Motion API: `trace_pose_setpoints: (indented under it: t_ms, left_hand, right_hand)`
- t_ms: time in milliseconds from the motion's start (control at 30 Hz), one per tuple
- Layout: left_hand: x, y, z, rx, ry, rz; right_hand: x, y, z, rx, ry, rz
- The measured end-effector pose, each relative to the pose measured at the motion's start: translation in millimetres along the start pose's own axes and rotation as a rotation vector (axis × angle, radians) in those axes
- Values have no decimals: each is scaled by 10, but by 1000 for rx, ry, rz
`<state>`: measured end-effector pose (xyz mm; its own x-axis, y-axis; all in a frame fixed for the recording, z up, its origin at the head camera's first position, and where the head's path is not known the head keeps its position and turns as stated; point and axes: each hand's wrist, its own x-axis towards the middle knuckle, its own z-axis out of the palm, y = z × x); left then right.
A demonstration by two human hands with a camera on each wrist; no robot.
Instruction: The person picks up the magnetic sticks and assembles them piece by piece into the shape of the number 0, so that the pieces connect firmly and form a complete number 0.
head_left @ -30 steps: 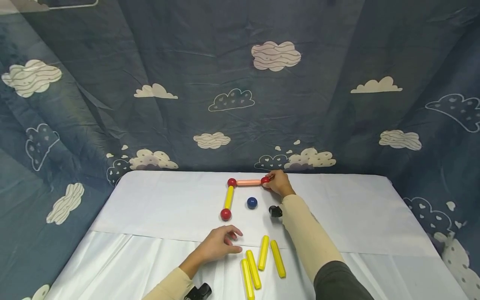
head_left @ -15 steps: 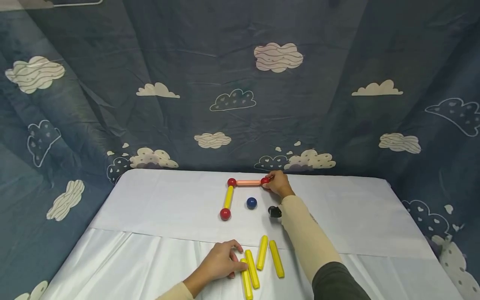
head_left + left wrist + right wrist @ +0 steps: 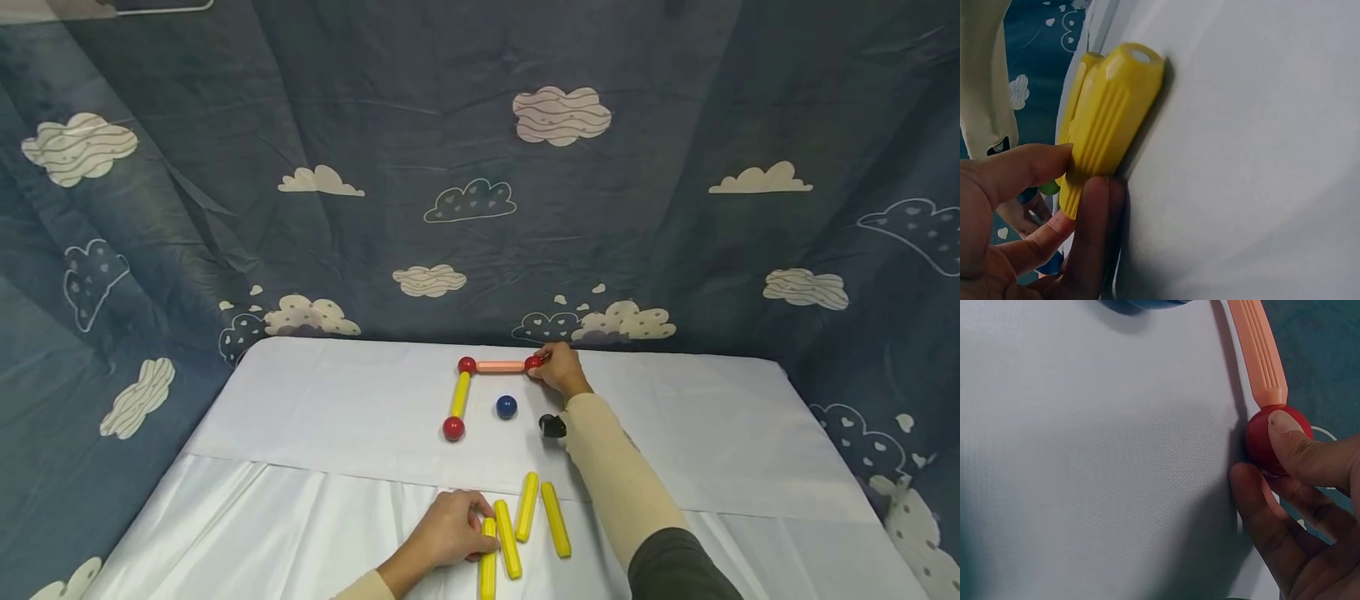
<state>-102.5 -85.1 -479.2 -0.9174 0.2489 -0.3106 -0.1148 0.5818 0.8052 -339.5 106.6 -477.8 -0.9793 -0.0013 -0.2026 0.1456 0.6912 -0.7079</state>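
Observation:
My left hand pinches the leftmost yellow rod between thumb and fingers near the front of the table. At the back, my right hand grips a red ball at the right end of an orange rod. That rod's other end meets a second red ball. From there a yellow rod runs toward the front to a third red ball. A blue ball lies apart, inside this angle.
Several loose yellow rods lie right of my left hand, among them a near one, a middle one and a right one. A white cloth covers the table. A dark cloud-patterned curtain hangs behind it.
My left hand has moved right and toward the front, and now pinches the leftmost yellow rod, which has turned slightly. My right hand stays at the red ball.

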Motion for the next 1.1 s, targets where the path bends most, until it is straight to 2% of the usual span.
trace_pose_setpoints:
  t_ms: [233,467,633,767,867,967,1100]
  left_hand:
    - [-12,-53,-21,-233,-21,-57]
    - [34,-147,-110,-505,-53,-143]
    - [47,-212,-183,-644,-62,-170]
    - [58,-258,-252,-709,-73,-164]
    - [86,-292,-323,-732,-58,-145]
    - [139,-325,-399,-733,-22,-128]
    - [215,-359,-488,-689,47,-133]
  right_hand:
    - [1,-13,16,-13,3,22]
    - [-6,-36,24,-22,5,4]
    - [4,-22,16,-43,2,14]
    - [32,-10,23,-36,-4,16]
    - [43,-12,31,-27,-15,13]
    - [24,-31,21,-13,-16,26]
    - [-6,-56,0,-25,-11,42]
